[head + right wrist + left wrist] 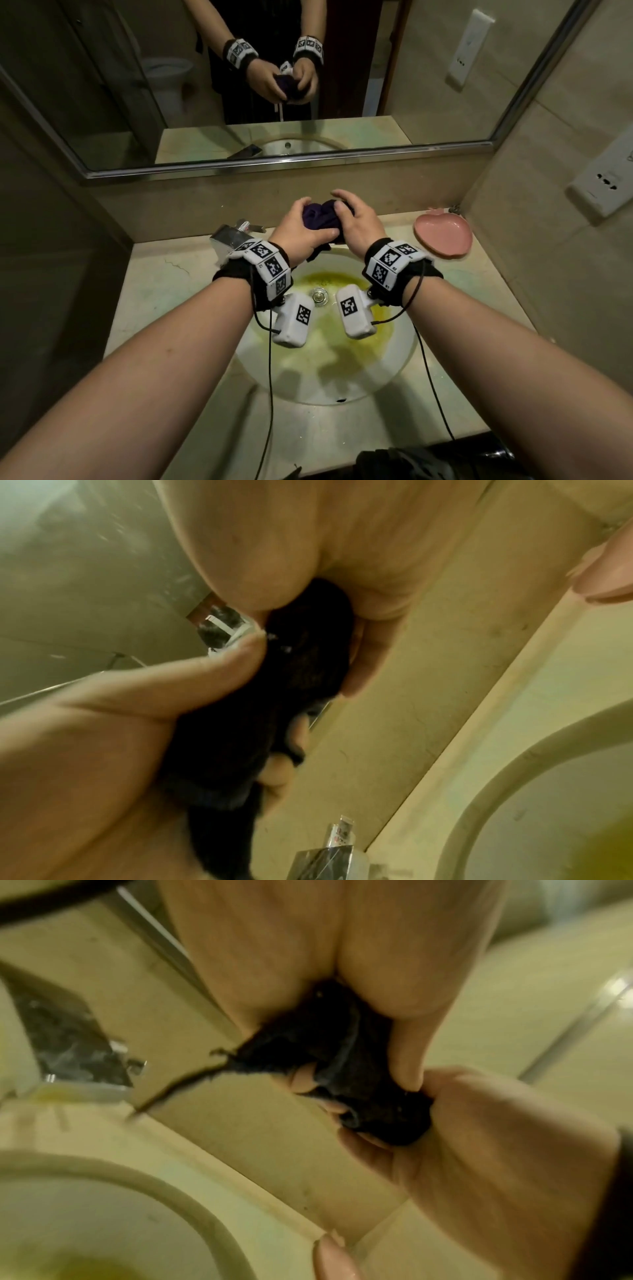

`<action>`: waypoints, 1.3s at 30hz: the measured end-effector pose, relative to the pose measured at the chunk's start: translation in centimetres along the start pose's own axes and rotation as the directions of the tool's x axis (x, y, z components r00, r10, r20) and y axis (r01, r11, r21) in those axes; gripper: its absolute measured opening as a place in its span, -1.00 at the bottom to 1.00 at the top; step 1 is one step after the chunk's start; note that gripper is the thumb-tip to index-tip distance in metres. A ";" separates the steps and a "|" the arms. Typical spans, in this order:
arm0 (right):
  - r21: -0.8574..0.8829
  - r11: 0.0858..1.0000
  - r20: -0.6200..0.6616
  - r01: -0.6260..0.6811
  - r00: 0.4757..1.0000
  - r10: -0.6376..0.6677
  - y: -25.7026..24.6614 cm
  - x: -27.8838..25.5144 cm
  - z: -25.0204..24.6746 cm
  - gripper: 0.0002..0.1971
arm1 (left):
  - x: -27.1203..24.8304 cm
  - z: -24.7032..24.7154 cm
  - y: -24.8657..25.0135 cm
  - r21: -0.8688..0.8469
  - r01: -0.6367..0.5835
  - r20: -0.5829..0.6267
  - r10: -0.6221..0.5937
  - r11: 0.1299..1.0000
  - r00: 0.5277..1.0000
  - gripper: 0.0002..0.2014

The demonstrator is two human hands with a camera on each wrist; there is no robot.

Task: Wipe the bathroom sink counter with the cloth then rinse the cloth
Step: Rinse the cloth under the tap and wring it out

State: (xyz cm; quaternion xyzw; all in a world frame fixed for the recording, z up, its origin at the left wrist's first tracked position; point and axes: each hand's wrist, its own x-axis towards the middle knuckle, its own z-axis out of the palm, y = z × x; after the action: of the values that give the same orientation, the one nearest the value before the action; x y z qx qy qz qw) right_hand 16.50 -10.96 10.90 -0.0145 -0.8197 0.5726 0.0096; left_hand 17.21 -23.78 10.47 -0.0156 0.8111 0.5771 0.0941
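Beige stone counter (164, 291) surrounds a yellow-stained white basin (329, 373); above its rear rim, left hand (301, 233) and right hand (359, 226) clamp curled fingers on the bunched purple cloth (320, 216), below the mirror (239, 85).

No legible text, brand, number or sign is found in any view. Black-and-white square code patterns are carried on the wristbands (270, 265) and on the white camera housings (294, 318); small characters beside them cannot be read.
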 end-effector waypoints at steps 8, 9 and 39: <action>-0.081 0.990 -0.130 0.117 0.983 -0.126 0.4 0.5 1.3 -0.76 | -0.5 -0.4 0.7 -0.412 0.258 0.214 -0.182 0.874 0.960 -0.58; -0.097 0.988 -0.135 0.122 0.982 -0.135 0.5 0.3 1.4 -0.76 | -0.4 -0.4 0.8 -0.393 0.268 0.217 -0.194 0.880 0.957 -0.54; 0.089 0.946 0.058 -0.311 0.950 0.306 1.3 -1.3 2.1 -0.55 | -0.9 2.2 -0.7 0.575 -0.233 -0.075 0.334 0.785 0.940 -0.74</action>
State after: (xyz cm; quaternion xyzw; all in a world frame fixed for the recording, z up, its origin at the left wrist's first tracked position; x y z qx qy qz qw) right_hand 17.77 -12.48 8.95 -0.1297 -0.7785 0.6063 -0.0970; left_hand 18.51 -22.03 9.27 0.0849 0.9418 0.3191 -0.0639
